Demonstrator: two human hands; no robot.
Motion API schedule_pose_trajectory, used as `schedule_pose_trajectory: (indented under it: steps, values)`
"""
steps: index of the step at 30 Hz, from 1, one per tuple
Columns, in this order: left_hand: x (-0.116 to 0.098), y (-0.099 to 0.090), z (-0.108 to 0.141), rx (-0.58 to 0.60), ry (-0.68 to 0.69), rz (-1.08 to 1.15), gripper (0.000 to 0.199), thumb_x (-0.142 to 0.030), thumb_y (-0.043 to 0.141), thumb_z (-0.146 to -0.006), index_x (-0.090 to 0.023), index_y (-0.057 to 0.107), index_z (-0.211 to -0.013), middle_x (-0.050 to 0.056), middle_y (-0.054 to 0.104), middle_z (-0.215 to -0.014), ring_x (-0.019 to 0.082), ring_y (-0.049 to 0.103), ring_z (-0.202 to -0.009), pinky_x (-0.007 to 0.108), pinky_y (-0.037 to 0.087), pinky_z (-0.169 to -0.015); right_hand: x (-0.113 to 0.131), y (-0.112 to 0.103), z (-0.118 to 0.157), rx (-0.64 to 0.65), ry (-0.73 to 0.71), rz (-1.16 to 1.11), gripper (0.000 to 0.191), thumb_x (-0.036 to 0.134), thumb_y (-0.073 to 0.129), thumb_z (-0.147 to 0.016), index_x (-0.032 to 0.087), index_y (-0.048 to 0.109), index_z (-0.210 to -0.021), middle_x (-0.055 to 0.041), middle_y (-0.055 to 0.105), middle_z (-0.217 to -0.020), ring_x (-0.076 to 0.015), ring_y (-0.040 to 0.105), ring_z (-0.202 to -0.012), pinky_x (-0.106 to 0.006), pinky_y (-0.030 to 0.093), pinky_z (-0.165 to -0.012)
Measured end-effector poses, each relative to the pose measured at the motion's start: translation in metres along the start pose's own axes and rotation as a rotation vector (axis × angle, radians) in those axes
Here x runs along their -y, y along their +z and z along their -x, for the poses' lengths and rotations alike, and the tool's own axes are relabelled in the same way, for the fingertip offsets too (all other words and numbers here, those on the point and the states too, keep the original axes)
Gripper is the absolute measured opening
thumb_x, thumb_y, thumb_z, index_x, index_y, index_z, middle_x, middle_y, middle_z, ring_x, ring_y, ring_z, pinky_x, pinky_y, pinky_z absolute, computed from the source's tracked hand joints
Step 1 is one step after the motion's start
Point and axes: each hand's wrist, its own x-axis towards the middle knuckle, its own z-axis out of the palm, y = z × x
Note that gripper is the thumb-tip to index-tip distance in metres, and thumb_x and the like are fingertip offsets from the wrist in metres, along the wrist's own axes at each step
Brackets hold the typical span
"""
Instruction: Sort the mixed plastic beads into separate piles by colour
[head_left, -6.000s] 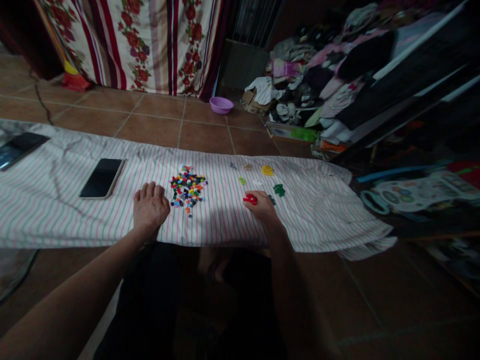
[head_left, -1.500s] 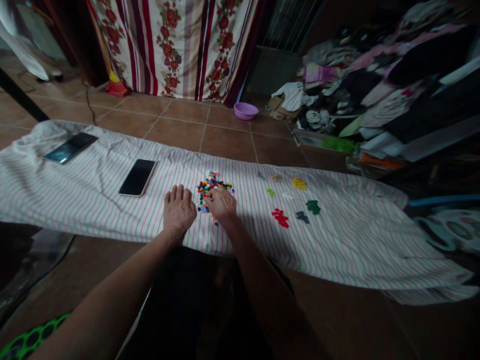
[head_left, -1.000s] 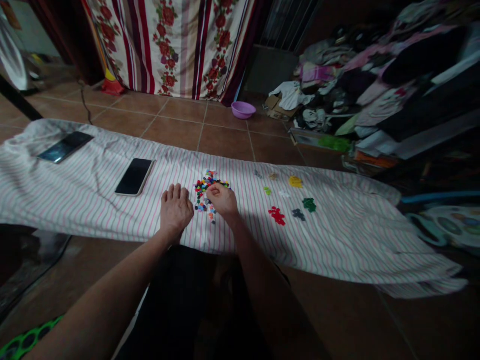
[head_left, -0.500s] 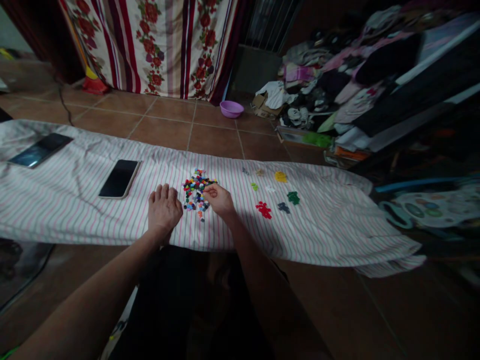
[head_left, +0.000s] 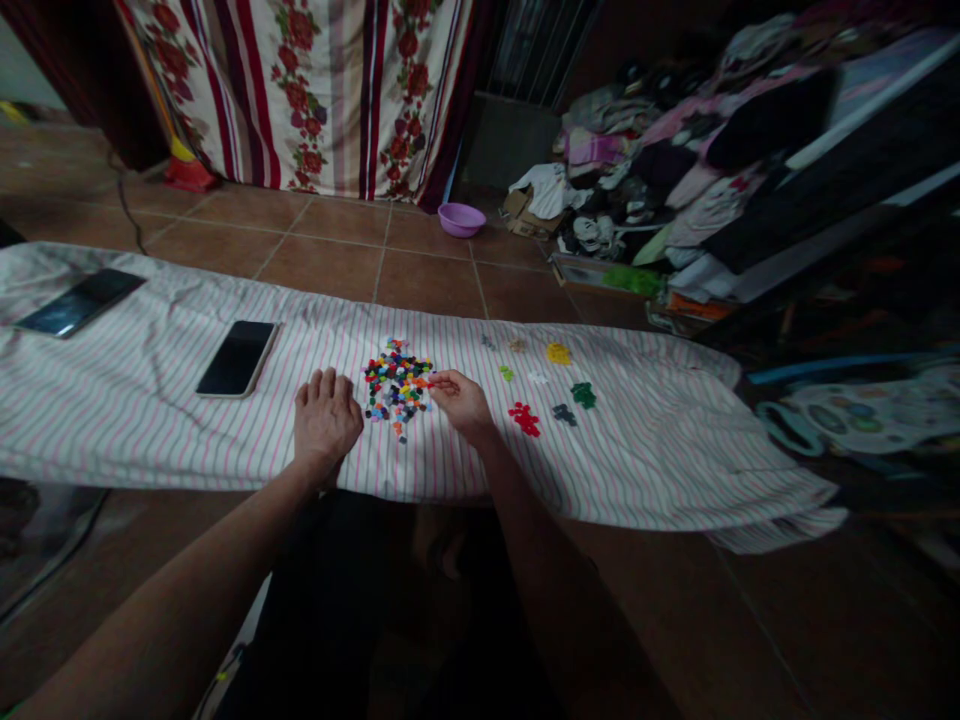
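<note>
A mixed heap of small coloured pieces lies on the striped cloth. My left hand rests flat on the cloth just left of the heap, fingers stretched out, holding nothing. At the heap's right edge my right hand is closed in a pinch, with a bit of red at its fingertips that looks like a small red piece. Right of that hand sit single-colour groups: red pieces, dark grey pieces, dark green pieces, yellow pieces, light green pieces and white pieces.
Two phones, one nearer and one farther, lie on the cloth at left. Beige pieces and light grey pieces sit toward the far edge. Beyond are a purple basin and piled clothes.
My right hand has drawn back to the right, from over the heap to its edge, with a bit of red now showing at the fingertips. My left hand has stayed in place.
</note>
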Motion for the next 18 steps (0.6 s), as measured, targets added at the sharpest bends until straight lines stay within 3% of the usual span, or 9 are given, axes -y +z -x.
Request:
schedule_pose_trajectory:
  steps: [5,18]
  values:
    - [-0.001,-0.001,-0.001,-0.004,0.001,0.005,0.033,-0.024,0.033,-0.09,-0.013,0.057,-0.111,0.017,0.054,-0.134,0.034,0.044,-0.13,0.048,0.033,-0.105,0.003,-0.015,0.005,0.008,-0.009,0.077,0.02,0.029,0.058,-0.074,0.019,0.069,-0.088,-0.0038,0.073,-0.082,-0.0166,0.067,-0.075,-0.03,0.054,-0.075]
    - [0.0,-0.001,0.001,-0.014,0.004,-0.015,0.033,-0.025,0.035,-0.09,-0.015,0.057,-0.111,0.016,0.055,-0.134,0.034,0.045,-0.129,0.048,0.035,-0.104,-0.009,-0.056,0.013,-0.127,0.012,0.138,0.026,0.037,0.06,-0.07,0.018,0.07,-0.086,-0.0028,0.068,-0.071,-0.0162,0.061,-0.064,-0.03,0.051,-0.066]
